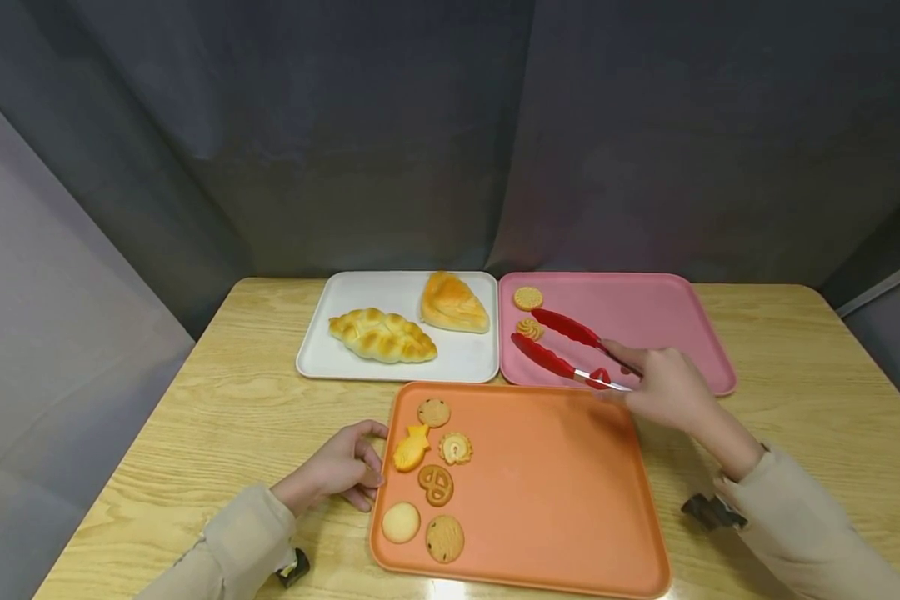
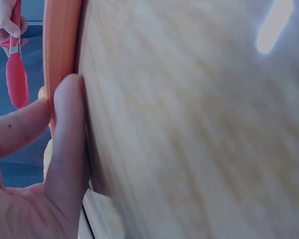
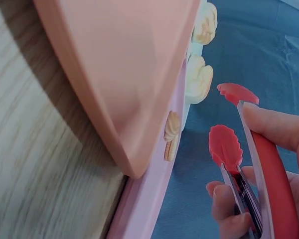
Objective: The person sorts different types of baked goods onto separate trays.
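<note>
The right hand (image 1: 663,385) is reaching forward over the near edge of the flat pink rectangular plastic tray (image 1: 645,302), its fingers (image 3: 276,127) clenching around the handle end of the red silicone-tipped metal tongs (image 1: 562,343). The tongs are pointing away from those fingers toward the left, their 2 red arms spread apart, and just beyond their tips a small swirled yellow biscuit (image 1: 528,328) and a round ridged yellow biscuit (image 1: 528,297) are lying on the pink tray.

The left hand (image 1: 341,468) is resting on the surface with its sleeve trailing back, and its curled fingers (image 2: 67,129) and thumb are gripping the left rim of the large orange rectangular plastic tray (image 1: 562,492). Just right of those fingers, 6 small pieces are sitting on the orange tray: a speckled round cookie (image 1: 433,412), a yellow fish-shaped cake (image 1: 411,447), a flower-shaped biscuit (image 1: 455,447), a brown pretzel-shaped cookie (image 1: 436,484), a plain pale round cookie (image 1: 401,522) and a chocolate-chip cookie (image 1: 446,538).

Further beyond the left fingers, a white rectangular plastic tray (image 1: 360,292) is carrying a braided golden bread loaf (image 1: 381,335) and a wedge-shaped golden bun (image 1: 452,302), touching the pink tray's side.

All 3 trays are lying on a light wooden surface (image 1: 225,400), and a grey fabric curtain (image 1: 450,125) is hanging behind it.
</note>
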The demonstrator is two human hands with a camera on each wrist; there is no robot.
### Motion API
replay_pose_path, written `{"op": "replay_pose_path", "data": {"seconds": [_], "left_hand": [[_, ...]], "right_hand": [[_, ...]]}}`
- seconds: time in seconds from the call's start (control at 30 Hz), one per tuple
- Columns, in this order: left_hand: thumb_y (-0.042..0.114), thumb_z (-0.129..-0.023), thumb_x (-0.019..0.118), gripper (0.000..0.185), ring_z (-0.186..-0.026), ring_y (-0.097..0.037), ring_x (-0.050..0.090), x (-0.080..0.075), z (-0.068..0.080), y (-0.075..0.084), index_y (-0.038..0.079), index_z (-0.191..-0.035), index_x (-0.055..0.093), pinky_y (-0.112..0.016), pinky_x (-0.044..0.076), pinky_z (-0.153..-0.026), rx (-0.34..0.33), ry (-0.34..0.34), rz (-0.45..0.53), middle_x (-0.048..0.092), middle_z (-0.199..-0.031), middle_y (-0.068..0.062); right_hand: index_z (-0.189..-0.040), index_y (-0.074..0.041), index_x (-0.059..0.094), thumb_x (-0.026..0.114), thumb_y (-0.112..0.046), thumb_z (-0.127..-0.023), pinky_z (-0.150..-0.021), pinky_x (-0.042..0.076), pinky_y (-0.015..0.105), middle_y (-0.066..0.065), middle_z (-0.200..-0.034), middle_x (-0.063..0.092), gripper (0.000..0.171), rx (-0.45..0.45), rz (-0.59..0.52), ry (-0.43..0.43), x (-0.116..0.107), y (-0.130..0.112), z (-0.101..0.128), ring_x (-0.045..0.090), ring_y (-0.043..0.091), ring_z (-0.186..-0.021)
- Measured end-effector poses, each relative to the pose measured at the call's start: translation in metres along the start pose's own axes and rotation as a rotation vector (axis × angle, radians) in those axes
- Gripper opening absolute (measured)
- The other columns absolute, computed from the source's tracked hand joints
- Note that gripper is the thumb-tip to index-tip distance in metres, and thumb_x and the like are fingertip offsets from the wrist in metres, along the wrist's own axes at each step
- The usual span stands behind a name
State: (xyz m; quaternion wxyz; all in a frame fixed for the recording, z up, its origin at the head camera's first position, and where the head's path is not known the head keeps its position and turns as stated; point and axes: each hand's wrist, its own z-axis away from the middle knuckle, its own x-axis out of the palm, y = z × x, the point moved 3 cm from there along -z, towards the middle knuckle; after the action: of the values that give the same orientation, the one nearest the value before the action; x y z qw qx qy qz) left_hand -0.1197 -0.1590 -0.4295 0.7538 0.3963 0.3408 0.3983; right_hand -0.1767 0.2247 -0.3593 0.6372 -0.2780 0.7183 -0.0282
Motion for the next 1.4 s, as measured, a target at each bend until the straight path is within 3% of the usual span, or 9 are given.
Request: {"op": "replay_pose_path", "data": {"seconds": [0.2,0.47,0.57,0.7,0.8,1.1,1.23,1.33,1.4], "left_hand": [[-0.012,-0.073,0.056,0.056,-0.048,-0.017,0.056,0.0,0.0,0.001,-0.002,-0.126,0.039,-0.037,0.052,-0.042,-0.004,0.007,-0.002,0.054,-0.073,-0.013],[-0.012,-0.073,0.057,0.056,-0.049,-0.018,0.056,0.0,0.001,0.001,-0.002,-0.126,0.039,-0.037,0.052,-0.042,-0.008,0.008,-0.005,0.053,-0.074,-0.013],[-0.011,-0.073,0.057,0.057,-0.049,-0.018,0.056,0.0,0.0,0.0,-0.002,-0.126,0.039,-0.037,0.053,-0.042,-0.006,0.006,-0.005,0.054,-0.074,-0.013],[-0.011,-0.073,0.058,0.057,-0.049,-0.018,0.057,0.0,-0.001,-0.001,-0.002,-0.126,0.039,-0.037,0.053,-0.043,-0.008,0.01,-0.011,0.054,-0.074,-0.013],[-0.012,-0.073,0.058,0.057,-0.048,-0.018,0.056,0.0,-0.001,-0.001,-0.001,-0.126,0.04,-0.037,0.052,-0.042,-0.014,0.018,-0.016,0.054,-0.074,-0.013],[-0.012,-0.073,0.058,0.057,-0.048,-0.019,0.055,0.002,0.0,0.001,-0.001,-0.126,0.039,-0.036,0.052,-0.04,-0.017,0.037,-0.034,0.053,-0.073,-0.012],[-0.012,-0.073,0.057,0.057,-0.049,-0.019,0.055,0.003,0.0,0.002,-0.001,-0.126,0.039,-0.036,0.051,-0.04,-0.017,0.042,-0.036,0.052,-0.073,-0.013],[-0.013,-0.073,0.056,0.056,-0.049,-0.019,0.055,0.003,0.0,0.002,-0.001,-0.126,0.039,-0.035,0.051,-0.039,-0.019,0.043,-0.037,0.052,-0.074,-0.013],[-0.013,-0.073,0.056,0.056,-0.048,-0.019,0.055,0.003,0.0,0.002,-0.001,-0.126,0.039,-0.035,0.051,-0.039,-0.018,0.043,-0.037,0.052,-0.074,-0.013]], "right_hand": [[-0.12,-0.001,0.058,0.079,-0.021,-0.066,-0.048,0.035,0.025,0.002,-0.069,0.066,0.062,-0.039,0.017,0.012,-0.003,-0.008,0.007,0.043,0.013,-0.055],[-0.122,-0.003,0.057,0.082,-0.026,-0.064,-0.048,0.038,0.023,0.007,-0.083,0.069,0.068,-0.072,-0.007,-0.026,-0.006,-0.022,0.019,0.055,0.014,-0.062],[-0.122,-0.003,0.058,0.082,-0.027,-0.063,-0.046,0.035,0.022,0.006,-0.083,0.068,0.067,-0.095,-0.005,-0.027,-0.006,-0.029,0.022,0.049,0.011,-0.056],[-0.121,-0.005,0.06,0.082,-0.027,-0.063,-0.043,0.03,0.02,-0.007,-0.062,0.055,0.066,-0.141,0.015,-0.024,-0.005,-0.037,0.026,0.032,0.005,-0.049],[-0.12,-0.007,0.061,0.082,-0.027,-0.062,-0.045,0.031,0.02,-0.01,-0.059,0.046,0.065,-0.175,0.028,-0.021,-0.005,-0.043,0.029,0.031,0.003,-0.049],[-0.119,-0.009,0.061,0.081,-0.026,-0.063,-0.049,0.035,0.021,0.003,-0.087,0.067,0.062,-0.186,0.003,-0.077,-0.003,-0.053,0.034,0.052,0.006,-0.06],[-0.119,-0.01,0.062,0.081,-0.026,-0.063,-0.043,0.031,0.019,0.004,-0.09,0.068,0.061,-0.206,0.001,-0.092,-0.001,-0.057,0.035,0.037,0.002,-0.047],[-0.119,-0.011,0.062,0.081,-0.027,-0.063,-0.044,0.035,0.021,0.002,-0.092,0.068,0.062,-0.221,0.031,-0.115,0.001,-0.059,0.035,0.041,0.004,-0.05],[-0.12,-0.012,0.061,0.08,-0.029,-0.063,-0.049,0.04,0.023,0.002,-0.097,0.068,0.062,-0.232,0.052,-0.13,0.002,-0.061,0.036,0.053,0.008,-0.062]]}}
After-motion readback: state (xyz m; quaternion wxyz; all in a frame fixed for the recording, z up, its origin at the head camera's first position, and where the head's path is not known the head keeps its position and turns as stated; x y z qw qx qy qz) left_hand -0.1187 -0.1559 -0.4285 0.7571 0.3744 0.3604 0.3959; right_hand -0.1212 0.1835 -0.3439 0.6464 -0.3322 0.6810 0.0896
